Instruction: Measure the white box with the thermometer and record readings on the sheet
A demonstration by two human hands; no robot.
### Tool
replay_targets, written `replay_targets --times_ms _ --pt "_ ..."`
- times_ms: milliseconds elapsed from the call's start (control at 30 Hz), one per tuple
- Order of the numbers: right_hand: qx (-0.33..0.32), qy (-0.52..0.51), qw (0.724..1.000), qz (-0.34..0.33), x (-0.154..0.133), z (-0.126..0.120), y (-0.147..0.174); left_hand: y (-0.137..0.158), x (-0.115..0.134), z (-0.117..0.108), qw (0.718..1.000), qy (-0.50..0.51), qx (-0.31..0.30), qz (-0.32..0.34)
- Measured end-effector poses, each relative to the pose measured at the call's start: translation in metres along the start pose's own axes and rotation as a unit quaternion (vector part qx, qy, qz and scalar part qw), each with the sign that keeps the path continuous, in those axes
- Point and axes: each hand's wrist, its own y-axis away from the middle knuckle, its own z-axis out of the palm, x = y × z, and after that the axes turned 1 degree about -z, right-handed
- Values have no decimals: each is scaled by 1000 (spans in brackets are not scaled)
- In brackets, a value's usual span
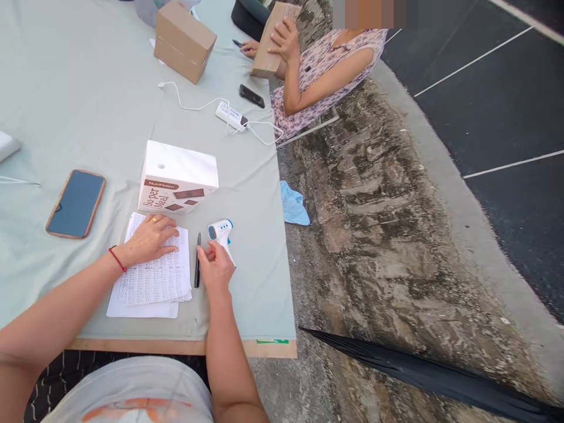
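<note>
Head view: the table (88,88), under a pale green cloth, ends in a right edge running from the far seated person down to the near right corner, with rough ground beyond it. The near edge shows bare wood just in front of the wearer.

The right hand (215,267) rests near that right edge, fingers curled and grasping the handle of the thermometer (221,234). The thermometer lies on the cloth, its long axis running from the hand up and slightly left, with the white-and-blue head at the far end. To its right, a clear strip of cloth reaches the table edge.

Just left of the right hand lies a pen (198,261), its long axis nearly straight away from the wearer, apart from the thermometer.

The left hand (150,238) lies flat, fingers spread and released, pressing on the papers (154,282). Directly behind the papers stands a white box (178,176), closing off the room ahead. A phone (76,203) lies well to the left, with open cloth around it.

Far off, a co-worker's hand (286,38) holds a brown box (268,44) upright; two stacked cartons (184,40), a power strip (231,115) and a black phone (251,96) lie nearby. A blue cloth (294,205) sits on the ground by the table edge.
</note>
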Motion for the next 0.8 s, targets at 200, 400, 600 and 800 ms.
replay_targets --times_ms 200,400,600,800 --pt "-97 -19 994 37 -7 3 5 1 -5 7 999 8 -28 -17" --pt "-113 -218 963 111 -5 -1 -1 1 -9 7 999 29 -37 -13" --pt "-103 -302 943 95 -16 6 7 1 -12 8 998 50 -34 -16" --pt "-118 -257 955 92 -24 13 17 1 -9 4 998 28 -54 1"
